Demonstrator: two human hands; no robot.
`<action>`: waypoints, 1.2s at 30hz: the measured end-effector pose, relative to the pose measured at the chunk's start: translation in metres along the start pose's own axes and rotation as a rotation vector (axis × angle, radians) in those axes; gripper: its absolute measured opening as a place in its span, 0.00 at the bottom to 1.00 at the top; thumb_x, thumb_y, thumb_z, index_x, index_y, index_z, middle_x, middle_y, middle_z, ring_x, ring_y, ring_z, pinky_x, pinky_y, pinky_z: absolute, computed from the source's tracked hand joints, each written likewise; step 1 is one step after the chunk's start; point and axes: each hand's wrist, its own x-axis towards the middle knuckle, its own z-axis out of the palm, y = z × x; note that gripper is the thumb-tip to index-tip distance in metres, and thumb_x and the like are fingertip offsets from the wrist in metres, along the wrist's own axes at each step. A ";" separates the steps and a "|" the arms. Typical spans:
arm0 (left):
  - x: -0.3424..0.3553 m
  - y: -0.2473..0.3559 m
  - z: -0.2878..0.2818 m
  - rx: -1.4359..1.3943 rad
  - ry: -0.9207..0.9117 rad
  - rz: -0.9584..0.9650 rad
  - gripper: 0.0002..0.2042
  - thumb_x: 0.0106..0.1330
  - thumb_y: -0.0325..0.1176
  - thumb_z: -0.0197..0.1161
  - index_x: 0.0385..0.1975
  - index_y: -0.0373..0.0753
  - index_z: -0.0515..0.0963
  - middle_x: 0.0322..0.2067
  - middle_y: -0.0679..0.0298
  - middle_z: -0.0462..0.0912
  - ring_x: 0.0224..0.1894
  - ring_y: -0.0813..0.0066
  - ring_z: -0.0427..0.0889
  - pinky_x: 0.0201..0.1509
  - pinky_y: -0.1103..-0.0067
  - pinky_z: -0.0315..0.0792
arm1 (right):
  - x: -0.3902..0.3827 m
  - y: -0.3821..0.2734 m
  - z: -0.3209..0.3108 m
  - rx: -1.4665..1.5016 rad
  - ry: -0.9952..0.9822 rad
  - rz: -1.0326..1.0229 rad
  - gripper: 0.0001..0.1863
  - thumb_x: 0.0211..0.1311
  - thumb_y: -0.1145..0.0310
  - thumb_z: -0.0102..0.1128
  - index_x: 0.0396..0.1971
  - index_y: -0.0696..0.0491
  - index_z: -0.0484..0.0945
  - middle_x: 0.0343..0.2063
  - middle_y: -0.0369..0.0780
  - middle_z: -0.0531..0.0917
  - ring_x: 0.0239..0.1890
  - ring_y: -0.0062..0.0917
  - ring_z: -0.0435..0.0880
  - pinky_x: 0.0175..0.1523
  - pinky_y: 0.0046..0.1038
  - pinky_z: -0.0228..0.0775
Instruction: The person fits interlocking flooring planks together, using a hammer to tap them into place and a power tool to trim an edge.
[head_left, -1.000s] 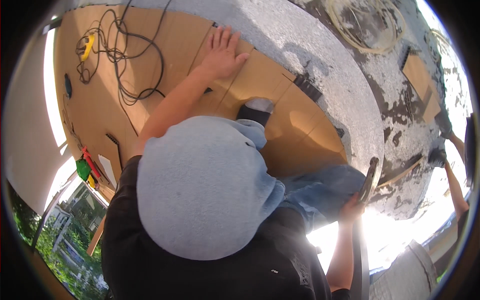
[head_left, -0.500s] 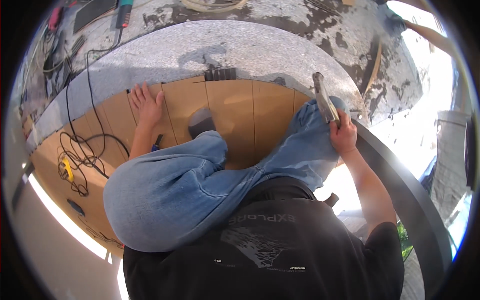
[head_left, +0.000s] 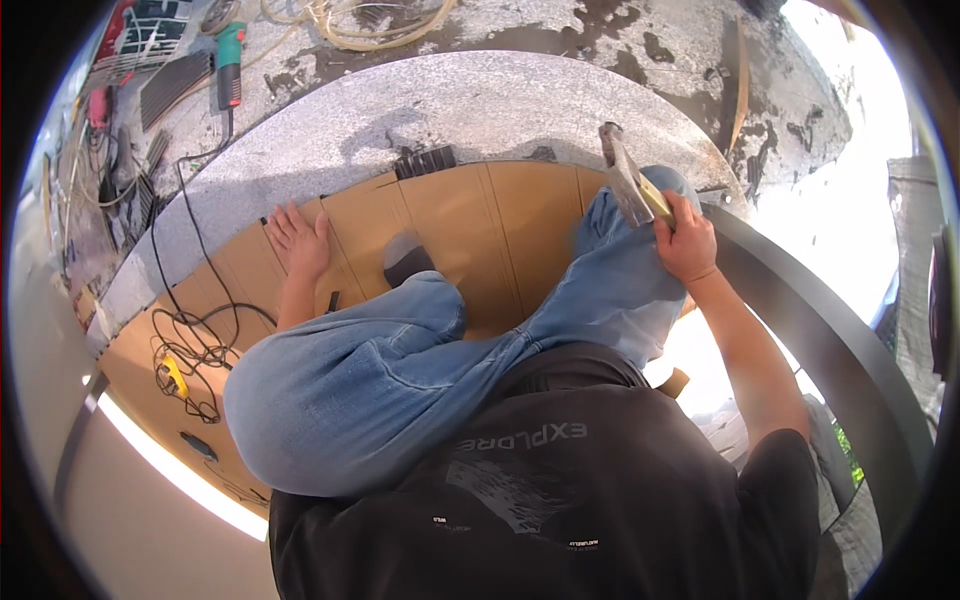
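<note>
My left hand (head_left: pixel 302 245) lies flat on the brown cardboard (head_left: pixel 440 206), fingers stretched toward its far edge, where the grey speckled slab (head_left: pixel 520 105) begins. It holds nothing. My right hand (head_left: pixel 686 240) is closed round the yellowish handle of a hammer (head_left: pixel 625 180), raised over my right knee with its metal head pointing away from me. Between my hands, a stack of small dark strips (head_left: pixel 425 162) lies at the seam of cardboard and slab. A small dark tool (head_left: pixel 333 301), partly hidden by my leg, sits beside my left forearm.
Tangled black cable (head_left: pixel 190 330) with a yellow piece (head_left: pixel 175 378) spreads over the cardboard at left. A green angle grinder (head_left: pixel 229 65) lies beyond the slab, near coiled pale hose (head_left: pixel 380 35). A dark curved beam (head_left: pixel 810 285) runs along my right side.
The hammer has tilted in my right hand, its head shifting left and showing more of the handle. My left hand stays flat on the cardboard. The view has shifted slightly.
</note>
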 end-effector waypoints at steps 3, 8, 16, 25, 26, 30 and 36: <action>0.001 -0.009 0.000 -0.002 0.054 0.031 0.43 0.76 0.63 0.47 0.80 0.40 0.44 0.81 0.44 0.38 0.82 0.42 0.30 0.81 0.49 0.29 | 0.000 0.002 0.004 -0.012 0.024 -0.021 0.18 0.64 0.67 0.64 0.54 0.49 0.77 0.39 0.44 0.86 0.37 0.45 0.87 0.41 0.41 0.80; 0.002 0.000 -0.003 -0.039 0.053 0.027 0.44 0.76 0.65 0.46 0.80 0.39 0.45 0.80 0.41 0.38 0.82 0.39 0.30 0.81 0.48 0.28 | -0.007 0.018 0.009 -0.014 0.048 -0.031 0.19 0.65 0.68 0.63 0.56 0.50 0.76 0.39 0.49 0.86 0.38 0.50 0.86 0.42 0.44 0.79; 0.000 -0.001 0.002 -0.080 0.078 0.039 0.43 0.76 0.65 0.47 0.80 0.40 0.46 0.80 0.41 0.37 0.81 0.38 0.30 0.80 0.47 0.27 | -0.005 0.020 0.010 0.009 0.048 -0.041 0.20 0.63 0.70 0.64 0.56 0.49 0.77 0.39 0.50 0.85 0.38 0.51 0.86 0.42 0.45 0.79; 0.000 -0.006 0.003 -0.084 0.098 0.030 0.44 0.76 0.65 0.48 0.80 0.41 0.45 0.80 0.41 0.37 0.81 0.38 0.30 0.80 0.47 0.28 | -0.003 0.020 0.013 -0.006 0.060 -0.058 0.20 0.64 0.68 0.63 0.56 0.50 0.76 0.39 0.49 0.85 0.39 0.51 0.85 0.42 0.45 0.79; 0.000 -0.002 0.002 -0.092 0.099 0.024 0.44 0.76 0.65 0.48 0.80 0.41 0.45 0.80 0.41 0.37 0.81 0.38 0.30 0.80 0.47 0.28 | -0.006 0.022 0.012 -0.015 0.044 -0.047 0.20 0.65 0.68 0.63 0.56 0.51 0.76 0.40 0.49 0.85 0.40 0.51 0.85 0.42 0.45 0.79; -0.002 0.000 0.001 -0.085 0.094 0.030 0.42 0.76 0.63 0.48 0.80 0.42 0.45 0.80 0.44 0.37 0.82 0.40 0.30 0.81 0.49 0.27 | -0.009 0.026 0.014 -0.019 0.023 -0.014 0.20 0.65 0.68 0.62 0.57 0.52 0.75 0.43 0.50 0.85 0.41 0.52 0.85 0.44 0.46 0.78; 0.001 -0.002 0.007 -0.072 0.120 0.034 0.42 0.76 0.65 0.47 0.79 0.40 0.48 0.80 0.42 0.40 0.82 0.40 0.32 0.81 0.48 0.28 | -0.007 0.024 0.013 -0.015 0.018 -0.017 0.21 0.64 0.68 0.62 0.57 0.51 0.76 0.42 0.50 0.85 0.41 0.51 0.86 0.44 0.45 0.79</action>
